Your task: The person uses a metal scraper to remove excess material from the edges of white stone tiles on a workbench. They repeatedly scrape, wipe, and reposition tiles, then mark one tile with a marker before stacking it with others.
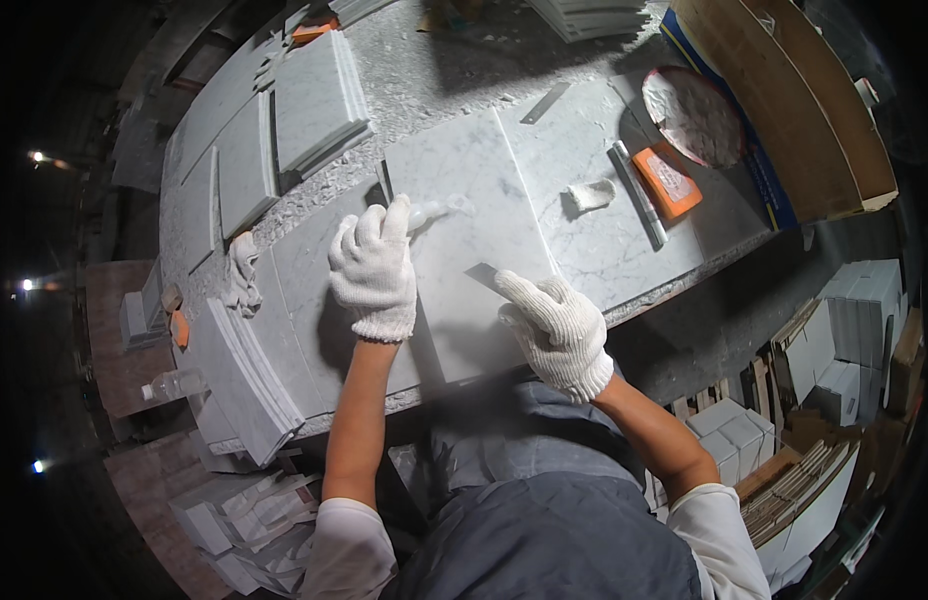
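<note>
a marble tile [464, 250] is pinned flat on the bench [424, 70] by the gloved left hand [374, 268], while a thin blade [484, 273] is gripped by the right hand [556, 330]. it is flanked by stacked tiles [319, 100], a rag [591, 194] and an orange block [667, 182]. most of the blade is hidden under the glove.

Bright overhead light washes the marble slab [474, 180], nearly blowing out the white gloves. Hard shadows drop under both hands and by the putty lump [591, 194]. The rim goes black, a few small lamps [36, 157] glint left, straight edges bow outward.
</note>
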{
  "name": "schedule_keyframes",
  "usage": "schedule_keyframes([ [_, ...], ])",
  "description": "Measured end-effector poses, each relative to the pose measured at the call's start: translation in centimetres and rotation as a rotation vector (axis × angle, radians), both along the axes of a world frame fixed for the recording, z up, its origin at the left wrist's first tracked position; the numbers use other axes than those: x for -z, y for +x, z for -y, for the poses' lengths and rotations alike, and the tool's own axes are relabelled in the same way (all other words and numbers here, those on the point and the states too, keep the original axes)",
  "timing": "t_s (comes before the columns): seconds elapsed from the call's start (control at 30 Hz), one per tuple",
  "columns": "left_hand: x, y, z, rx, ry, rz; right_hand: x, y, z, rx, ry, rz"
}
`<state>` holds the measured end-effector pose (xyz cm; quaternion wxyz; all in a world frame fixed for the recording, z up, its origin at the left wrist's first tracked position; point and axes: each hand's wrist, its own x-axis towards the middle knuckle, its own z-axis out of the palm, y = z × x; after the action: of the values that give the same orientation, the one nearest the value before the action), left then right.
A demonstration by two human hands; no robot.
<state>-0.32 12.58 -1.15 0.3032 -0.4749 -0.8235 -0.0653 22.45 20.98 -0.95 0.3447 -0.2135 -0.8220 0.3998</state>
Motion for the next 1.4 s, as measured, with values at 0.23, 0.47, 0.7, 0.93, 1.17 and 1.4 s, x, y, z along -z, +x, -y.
schedule_keyframes([
  [0.23,1.2,-1.8,1.8,-0.092,0.476,0.764,-0.3,0.0,0.0,-0.009,-0.042,-0.005],
  [0.47,1.5,-6.4,5.6,-0.432,0.506,1.044,-0.2,0.1,0.3,0.005,-0.057,0.004],
  [0.7,4.0,-6.4,7.5,-0.608,0.254,0.829,-0.2,3.9,0.0,-0.022,-0.661,0.004],
  [0.93,1.4,-3.4,8.4,-0.433,0.543,0.794,-0.3,8.5,-0.9,0.12,-0.923,-0.005],
  [1.17,0.5,6.7,8.5,0.108,0.431,0.781,1.2,5.9,-1.9,0.162,-0.802,-0.03],
  [1.4,2.0,10.5,5.8,0.138,0.354,0.936,2.4,1.4,-0.9,0.22,-0.438,0.063],
])
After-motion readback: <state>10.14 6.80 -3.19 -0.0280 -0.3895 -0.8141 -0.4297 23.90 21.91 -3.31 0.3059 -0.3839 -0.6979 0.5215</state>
